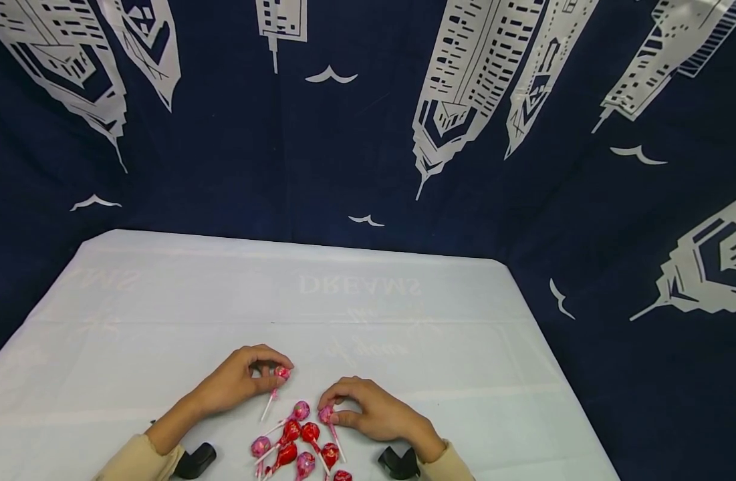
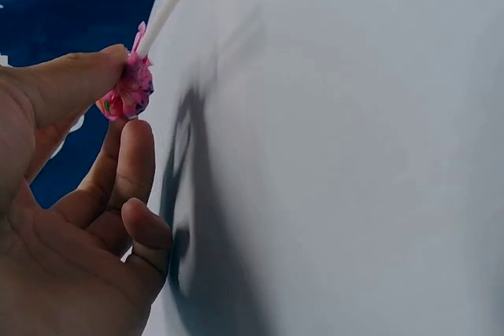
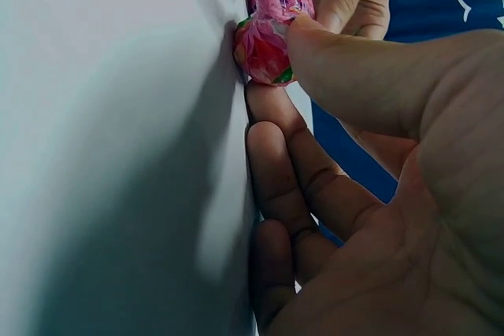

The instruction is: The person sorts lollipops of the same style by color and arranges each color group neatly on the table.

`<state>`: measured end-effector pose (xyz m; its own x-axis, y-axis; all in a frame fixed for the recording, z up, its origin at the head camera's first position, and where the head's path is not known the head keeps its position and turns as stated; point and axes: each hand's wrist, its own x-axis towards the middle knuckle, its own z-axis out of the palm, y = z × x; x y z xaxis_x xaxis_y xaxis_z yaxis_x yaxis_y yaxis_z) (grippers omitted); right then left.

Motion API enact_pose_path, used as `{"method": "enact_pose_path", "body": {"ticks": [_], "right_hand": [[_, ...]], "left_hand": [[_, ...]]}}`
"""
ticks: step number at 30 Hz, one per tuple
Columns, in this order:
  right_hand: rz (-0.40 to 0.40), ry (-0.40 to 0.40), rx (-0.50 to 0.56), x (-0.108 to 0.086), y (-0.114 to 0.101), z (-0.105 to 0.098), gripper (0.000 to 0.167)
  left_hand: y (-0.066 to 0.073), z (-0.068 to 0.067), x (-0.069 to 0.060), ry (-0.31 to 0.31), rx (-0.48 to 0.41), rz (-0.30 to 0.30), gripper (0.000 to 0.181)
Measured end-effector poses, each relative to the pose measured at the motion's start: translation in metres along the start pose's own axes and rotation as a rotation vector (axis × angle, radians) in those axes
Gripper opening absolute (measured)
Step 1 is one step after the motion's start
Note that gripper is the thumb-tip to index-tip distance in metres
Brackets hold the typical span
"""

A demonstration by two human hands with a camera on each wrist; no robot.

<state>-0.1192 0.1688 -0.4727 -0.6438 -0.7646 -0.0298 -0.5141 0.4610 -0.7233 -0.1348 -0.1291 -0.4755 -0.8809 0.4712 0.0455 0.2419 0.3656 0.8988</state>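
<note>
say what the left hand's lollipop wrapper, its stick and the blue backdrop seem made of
Wrapper: thin, slightly shiny film, probably plastic, judging by its crinkled, gathered folds. Stick: smooth, perhaps plastic or rolled paper; its plain white surface fits either. Blue backdrop: mostly matte, probably cloth, given its faint, soft creases.

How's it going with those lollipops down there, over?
Left hand: fingers pinching one lollipop. Right hand: pinching another lollipop. Other lollipops: clustered on white table. Nothing visibly blocking either hand.
</note>
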Motion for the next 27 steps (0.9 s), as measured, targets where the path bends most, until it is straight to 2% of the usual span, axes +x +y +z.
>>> {"method": "enact_pose_path", "body": {"ticks": [6, 11, 15, 27], "right_hand": [[-0.005, -0.003, -0.01, 0.0, 0.0, 0.0, 0.021], [-0.012, -0.008, -0.019, 0.0, 0.0, 0.0, 0.021], [-0.014, -0.006, -0.024, 0.001, 0.001, 0.0, 0.021], [-0.013, -0.005, -0.024, 0.0, 0.001, 0.0, 0.021]], "left_hand": [[0.004, -0.006, 0.011, 0.086, 0.009, -0.03, 0.022], [0.007, -0.01, 0.018, 0.153, 0.01, -0.083, 0.024], [0.006, -0.013, 0.024, 0.192, 0.008, -0.094, 0.024], [-0.005, -0.025, 0.041, 0.219, -0.014, -0.118, 0.024]]}}
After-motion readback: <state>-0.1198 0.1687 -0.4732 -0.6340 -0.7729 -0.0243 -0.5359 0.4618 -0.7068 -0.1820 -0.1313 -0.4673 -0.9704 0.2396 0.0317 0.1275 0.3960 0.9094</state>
